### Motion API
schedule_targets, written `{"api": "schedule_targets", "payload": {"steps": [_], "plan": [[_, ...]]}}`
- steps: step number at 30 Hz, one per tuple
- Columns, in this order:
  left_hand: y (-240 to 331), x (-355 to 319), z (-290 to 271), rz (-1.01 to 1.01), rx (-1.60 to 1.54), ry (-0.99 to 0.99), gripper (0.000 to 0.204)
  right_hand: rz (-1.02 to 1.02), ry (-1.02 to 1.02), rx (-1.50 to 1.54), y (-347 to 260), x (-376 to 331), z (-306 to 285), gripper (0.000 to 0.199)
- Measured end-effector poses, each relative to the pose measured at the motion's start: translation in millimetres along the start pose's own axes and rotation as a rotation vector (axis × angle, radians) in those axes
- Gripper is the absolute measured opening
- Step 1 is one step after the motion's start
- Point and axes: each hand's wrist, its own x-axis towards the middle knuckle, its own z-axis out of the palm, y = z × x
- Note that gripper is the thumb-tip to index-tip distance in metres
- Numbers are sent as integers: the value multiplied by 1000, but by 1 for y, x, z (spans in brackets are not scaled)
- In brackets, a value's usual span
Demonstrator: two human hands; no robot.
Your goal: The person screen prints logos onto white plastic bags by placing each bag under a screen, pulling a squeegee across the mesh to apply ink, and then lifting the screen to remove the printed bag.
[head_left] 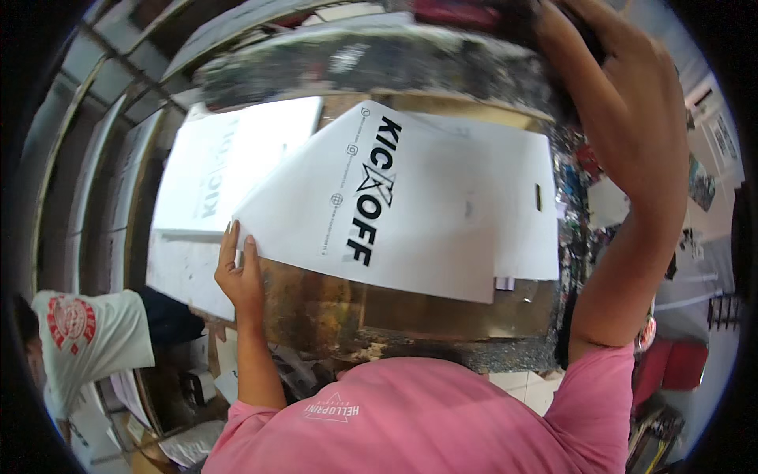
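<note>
My left hand (239,272) pinches the left corner of a white bag (442,205) between thumb and fingers. Large black lettering runs across the bag, which lies at a slant over the work surface. Beneath its right end, another white bag (525,158) shows a dark handle slot. My right hand (628,79) is raised at the upper right, fingers bent round a dark, blurred object that I cannot make out. Just beyond the bags stretches a dark, ink-stained frame (347,67), smeared by motion. Part of the right hand's fingers is cut off by the picture's top edge.
Printed white bags (193,174) are stacked to the left. The brown work surface (308,304) is stained with ink. Metal racks (75,182) stand at the far left. Below them is another person in a white shirt (95,332). A red chair (671,363) stands at the right.
</note>
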Motion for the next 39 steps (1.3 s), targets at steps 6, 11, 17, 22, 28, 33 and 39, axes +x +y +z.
{"api": "schedule_targets", "payload": {"steps": [6,11,17,22,28,33,39], "plan": [[-102,33,-113,12,204,129,39,-138,-23,-353,0,-16,8,41],[-140,74,-192,-57,398,195,49,-141,122,-270,-4,-26,17,42],[-95,94,-162,59,749,179,63,-11,32,-221,-15,-28,13,51],[105,-51,-20,-125,-1166,-814,113,-134,-91,-209,-9,-81,26,50],[86,-128,-11,-945,-1307,-616,117,-41,-809,173,29,-162,69,42],[32,-150,20,-1122,-1077,-621,110,-137,-427,113,128,-136,211,44],[17,-154,31,-1162,-931,-623,110,-137,-363,-68,208,-56,329,26]]}}
